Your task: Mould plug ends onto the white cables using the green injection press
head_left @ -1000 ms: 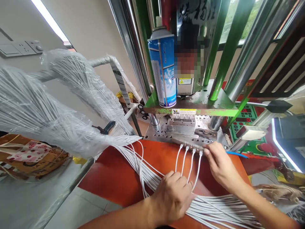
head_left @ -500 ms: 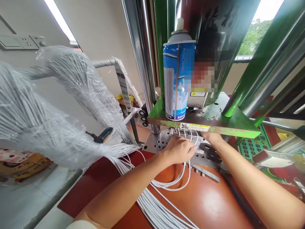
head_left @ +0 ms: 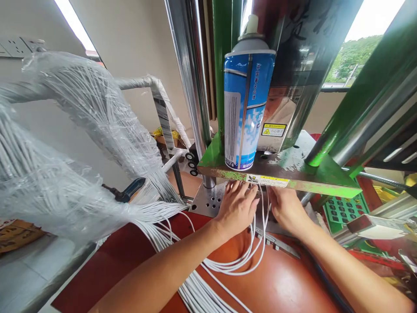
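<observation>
1. Two grips: your left grip (head_left: 236, 211) is spread, its fingertips under the green press plate (head_left: 312, 184); your right grip (head_left: 286, 209) hides its fingers, so you cannot tell whether either pinches.
2. White cables (head_left: 262, 226) rise between the grips; their count and tips are hidden.
3. One spray can (head_left: 247, 108) stands on the plate above the grips.
4. Two plastic-wrapped bundles (head_left: 91, 113) hang left of the grips, over the red counter (head_left: 286, 282).
</observation>
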Demonstrator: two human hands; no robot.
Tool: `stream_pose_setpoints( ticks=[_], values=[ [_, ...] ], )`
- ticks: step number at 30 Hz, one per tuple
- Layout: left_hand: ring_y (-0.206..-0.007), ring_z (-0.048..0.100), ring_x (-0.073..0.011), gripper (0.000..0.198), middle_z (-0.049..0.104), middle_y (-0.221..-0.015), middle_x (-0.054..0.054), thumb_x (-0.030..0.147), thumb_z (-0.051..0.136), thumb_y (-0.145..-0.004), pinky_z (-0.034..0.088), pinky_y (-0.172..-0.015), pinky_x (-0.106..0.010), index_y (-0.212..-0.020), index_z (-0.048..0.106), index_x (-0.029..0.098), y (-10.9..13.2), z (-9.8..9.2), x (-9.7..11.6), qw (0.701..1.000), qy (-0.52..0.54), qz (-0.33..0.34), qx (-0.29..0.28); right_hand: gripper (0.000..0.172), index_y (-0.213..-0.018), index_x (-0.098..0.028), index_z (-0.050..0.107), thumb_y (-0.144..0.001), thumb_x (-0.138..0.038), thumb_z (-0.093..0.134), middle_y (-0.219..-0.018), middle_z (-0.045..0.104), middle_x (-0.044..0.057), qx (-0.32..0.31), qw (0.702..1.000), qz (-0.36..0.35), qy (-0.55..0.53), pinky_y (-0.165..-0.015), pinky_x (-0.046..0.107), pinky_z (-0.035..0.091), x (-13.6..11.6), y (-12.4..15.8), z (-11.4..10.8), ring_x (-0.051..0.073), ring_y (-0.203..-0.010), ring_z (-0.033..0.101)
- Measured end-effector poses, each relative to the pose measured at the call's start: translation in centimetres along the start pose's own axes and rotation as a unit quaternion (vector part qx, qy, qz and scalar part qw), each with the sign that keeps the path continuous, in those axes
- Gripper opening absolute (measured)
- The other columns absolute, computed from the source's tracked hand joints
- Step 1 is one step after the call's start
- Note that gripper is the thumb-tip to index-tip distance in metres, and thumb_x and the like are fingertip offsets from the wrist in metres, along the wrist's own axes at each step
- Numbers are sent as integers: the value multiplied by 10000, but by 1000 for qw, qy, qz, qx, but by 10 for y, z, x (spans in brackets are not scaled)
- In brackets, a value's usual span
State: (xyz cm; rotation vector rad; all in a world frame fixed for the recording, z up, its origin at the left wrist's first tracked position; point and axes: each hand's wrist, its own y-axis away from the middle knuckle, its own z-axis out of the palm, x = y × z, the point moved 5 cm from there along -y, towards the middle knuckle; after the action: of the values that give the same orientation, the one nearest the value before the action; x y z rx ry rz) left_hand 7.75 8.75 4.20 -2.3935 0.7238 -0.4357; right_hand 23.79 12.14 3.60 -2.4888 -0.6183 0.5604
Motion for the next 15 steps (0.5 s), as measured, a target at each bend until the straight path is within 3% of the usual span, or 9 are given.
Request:
stream_pose_setpoints(
  ticks=[4,6,9,12,15],
  values=[
    [-1178,606,-317,357,639,-1258,-153,285,568,-989,498,-1020,-503,-1334,566,193,8,-1,-9,995,12,-90,38,548,-1486,-94,477,-945,-114,395,-1431,593,177,-35,994,-42,92,-1115,511,363,-29,31,11,317,-1305,517],
    [-967,675,-271,274,695,-1057,-120,258,575,-981,548,-871,-428,-1241,567,171,8,3,-18,988,52,-143,40,551,-1494,-74,466,-948,-111,401,-1452,583,175,-35,990,-42,130,-1149,505,324,-34,33,16,313,-1337,493],
    [-679,647,-183,102,671,-770,-19,176,603,-932,519,-674,-308,-1018,549,185,7,13,-29,968,157,-197,22,532,-1487,-85,487,-962,-147,438,-1453,591,162,-46,985,-44,158,-1134,494,324,-36,27,17,319,-1313,506],
    [-676,646,-146,84,674,-773,-10,180,599,-932,497,-658,-256,-901,523,197,3,16,-31,951,242,-192,23,526,-1467,-82,512,-947,-136,452,-1408,622,167,-52,983,-34,170,-1091,497,350,-38,20,13,324,-1256,533],
    [-665,646,-145,35,685,-759,-12,192,563,-960,484,-645,-248,-989,577,177,1,17,-29,956,244,-160,-11,479,-1426,-108,561,-963,-145,442,-1318,663,163,-57,982,-22,179,-1010,492,391,-40,15,11,328,-1173,556]
  ],
)
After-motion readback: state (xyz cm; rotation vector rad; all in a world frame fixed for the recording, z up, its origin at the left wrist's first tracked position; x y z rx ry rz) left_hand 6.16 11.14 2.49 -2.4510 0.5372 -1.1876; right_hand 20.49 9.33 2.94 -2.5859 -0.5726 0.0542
